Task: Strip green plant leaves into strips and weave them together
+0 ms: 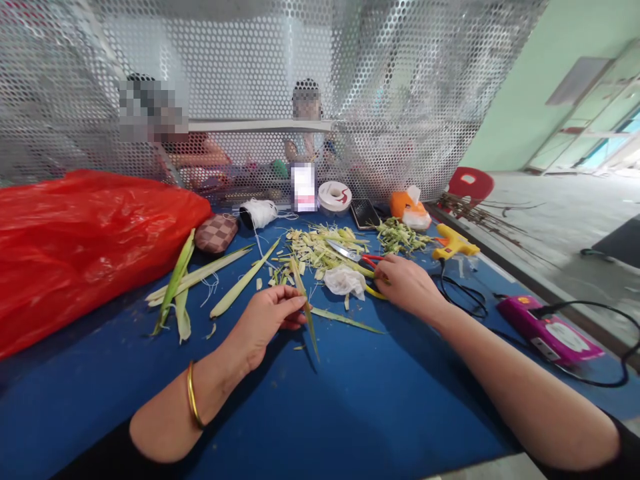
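Note:
My left hand (283,310), with a gold bangle on the wrist, pinches a narrow pale-green leaf strip (311,328) between thumb and fingers. The strip stands tilted, its pointed end toward me. My right hand (400,280) is closed on the scissors (345,251) at their red handle; its fingertips are partly hidden. The blades point left over a heap of cut leaf pieces (313,247). Just left of that hand lies a crumpled white tissue (345,283). Another leaf strip (347,321) lies flat between my hands.
Long leaves (183,300) lie left, beside a red plastic bag (90,247) and checkered pouch (216,233). White string (260,213), a ribbon spool (334,197), phone (365,213) and tissue pack (411,207) line the back. A yellow glue gun (454,242) and purple power strip (550,330) with cables lie right.

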Motion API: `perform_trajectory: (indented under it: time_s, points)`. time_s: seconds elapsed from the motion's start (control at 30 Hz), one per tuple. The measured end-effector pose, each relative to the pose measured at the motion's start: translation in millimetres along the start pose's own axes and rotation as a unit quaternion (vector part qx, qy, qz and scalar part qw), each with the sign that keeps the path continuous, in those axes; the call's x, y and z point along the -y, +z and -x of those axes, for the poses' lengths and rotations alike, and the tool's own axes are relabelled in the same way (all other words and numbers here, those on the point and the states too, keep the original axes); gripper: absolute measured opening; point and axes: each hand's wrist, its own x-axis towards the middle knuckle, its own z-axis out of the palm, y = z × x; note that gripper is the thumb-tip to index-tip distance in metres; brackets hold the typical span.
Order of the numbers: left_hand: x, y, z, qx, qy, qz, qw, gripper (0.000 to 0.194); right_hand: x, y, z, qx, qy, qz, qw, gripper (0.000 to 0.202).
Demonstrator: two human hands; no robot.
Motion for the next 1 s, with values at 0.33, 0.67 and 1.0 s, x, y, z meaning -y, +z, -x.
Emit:
perform_trajectory:
  time_s: [0.33,0.67,1.0]
  points:
    - [-1.3,-1.4,2.1,0.005,0.005,0.020,1.000,0.015,-1.4,-22.2,2.2,0.055,0.052,-0.292,0.954,0.022]
    - [-7.8,-1.7,5.3,-0.019,0.022,0.070,0.997,0.013,31.7,-26.3,25.7,0.189,0.126,-0.599,0.768,0.029]
    - [-31.7,-31.2,4.8,-0.163,0.114,0.196,0.960,0.009,60.4,-9.2,46.1,0.305,0.123,-0.585,0.741,0.028]
